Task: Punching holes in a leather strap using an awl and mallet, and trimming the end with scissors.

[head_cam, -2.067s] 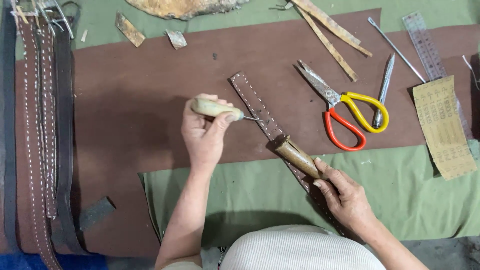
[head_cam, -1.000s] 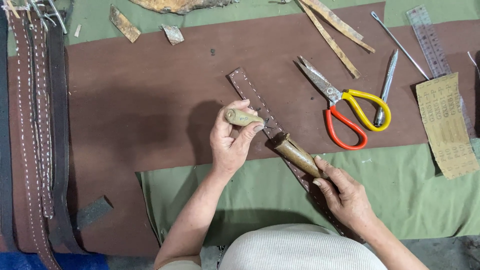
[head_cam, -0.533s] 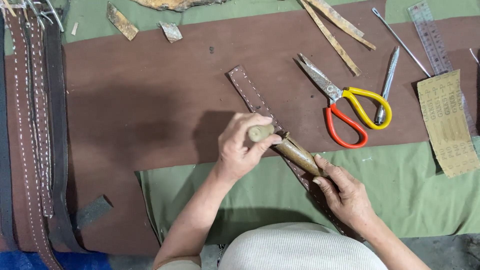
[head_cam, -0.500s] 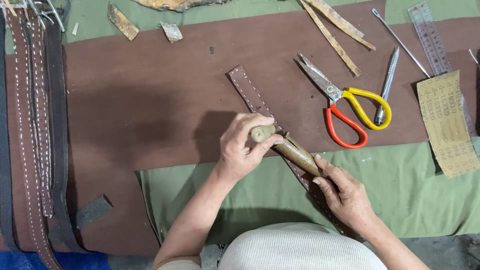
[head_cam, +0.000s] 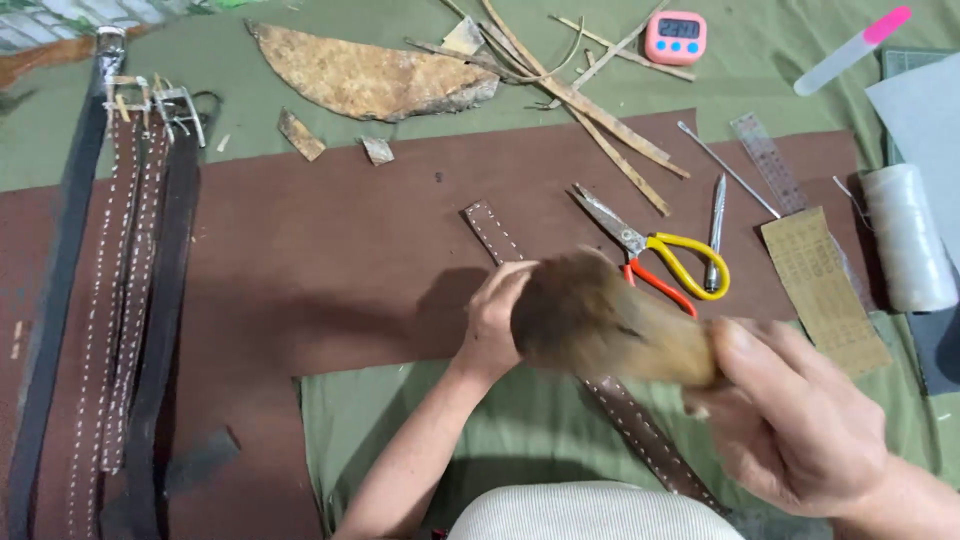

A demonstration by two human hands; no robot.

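My right hand [head_cam: 800,420] grips a thick brown wooden club [head_cam: 600,325] by its narrow end. The club is lifted off the table, close to the camera and blurred. Its head hangs over my left hand [head_cam: 490,320], which is curled on a stitched brown leather strap [head_cam: 490,225]. The strap runs diagonally across a big brown leather sheet [head_cam: 300,260] and on toward me [head_cam: 650,440]. The small wooden-handled awl that my left hand held a moment ago is now hidden behind the club.
Red and yellow scissors [head_cam: 660,260], a metal awl [head_cam: 715,235], a ruler [head_cam: 770,160], sandpaper [head_cam: 820,285] and a white thread spool [head_cam: 905,240] lie to the right. Several stitched belts [head_cam: 130,300] lie at the left. A tan leather scrap [head_cam: 370,80] and a pink timer [head_cam: 675,35] sit at the back.
My left hand carried the awl right onto the strap. My right hand lifted the club from the strap up toward the camera. The view now shows more of the table.
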